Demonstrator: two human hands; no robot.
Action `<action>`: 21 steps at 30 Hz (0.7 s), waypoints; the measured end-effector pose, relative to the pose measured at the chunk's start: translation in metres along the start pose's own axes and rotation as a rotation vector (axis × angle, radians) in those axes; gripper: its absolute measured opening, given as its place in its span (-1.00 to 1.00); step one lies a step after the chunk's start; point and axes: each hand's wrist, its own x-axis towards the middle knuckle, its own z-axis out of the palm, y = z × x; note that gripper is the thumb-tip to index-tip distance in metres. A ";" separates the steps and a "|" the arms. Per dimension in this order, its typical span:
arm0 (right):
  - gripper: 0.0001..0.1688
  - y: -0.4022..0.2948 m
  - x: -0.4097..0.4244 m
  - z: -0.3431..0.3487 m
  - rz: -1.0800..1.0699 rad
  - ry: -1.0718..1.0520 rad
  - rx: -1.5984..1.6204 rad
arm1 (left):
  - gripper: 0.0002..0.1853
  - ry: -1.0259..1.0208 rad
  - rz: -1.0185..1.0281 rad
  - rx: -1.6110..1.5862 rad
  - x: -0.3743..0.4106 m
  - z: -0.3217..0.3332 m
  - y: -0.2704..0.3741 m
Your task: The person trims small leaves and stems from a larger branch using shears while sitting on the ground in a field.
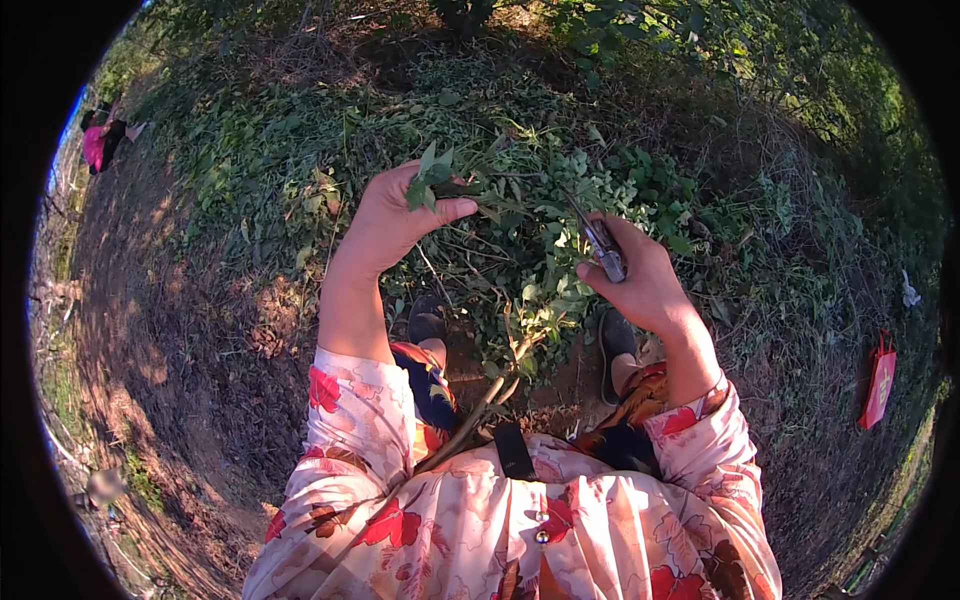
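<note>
My left hand [397, 210] is raised at centre left, its thumb and fingers pinching a leafy green sprig [429, 177]. To its right, my right hand [634, 270] is closed around a metal hand tool [602, 244] that looks like pruning shears; its dark tip points up and left, towards the foliage. Whether its blades are apart I cannot tell. Between and below the hands stands a leafy plant [555, 300], and a bare woody branch [480, 409] runs from it down past my lap.
My dark shoes [427, 319] are on the ground beside the plant. A red bag [877, 381] lies at the far right, near a white scrap [910, 290]. Another person in pink [94, 145] is far off at upper left. Bushes [660, 37] rise ahead.
</note>
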 end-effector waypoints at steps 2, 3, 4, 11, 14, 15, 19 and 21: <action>-0.32 -0.003 0.000 0.000 0.002 -0.020 -0.013 | -0.55 -0.014 -0.022 -0.013 0.001 0.000 -0.002; -0.32 -0.005 0.000 0.000 0.002 -0.031 -0.020 | -0.56 -0.023 -0.002 -0.013 0.001 0.001 -0.003; -0.32 -0.007 0.000 -0.001 0.006 -0.039 -0.011 | -0.57 -0.031 0.017 -0.012 0.001 0.002 -0.004; -0.45 -0.018 -0.002 -0.001 0.111 -0.053 0.020 | -0.64 -0.097 0.019 0.010 0.002 0.003 -0.005; -0.50 -0.018 -0.001 0.001 0.120 0.014 0.011 | -0.64 -0.093 -0.023 0.000 0.002 0.005 -0.001; -0.51 -0.019 -0.001 0.001 0.122 0.038 0.004 | -0.64 -0.095 -0.036 -0.041 0.001 0.008 0.002; -0.51 -0.019 0.001 0.003 0.130 0.104 -0.026 | -0.72 -0.087 0.048 -0.065 0.003 0.015 0.003; -0.52 -0.018 0.003 0.003 0.131 0.137 -0.044 | -0.69 -0.101 0.044 -0.068 0.005 0.016 -0.001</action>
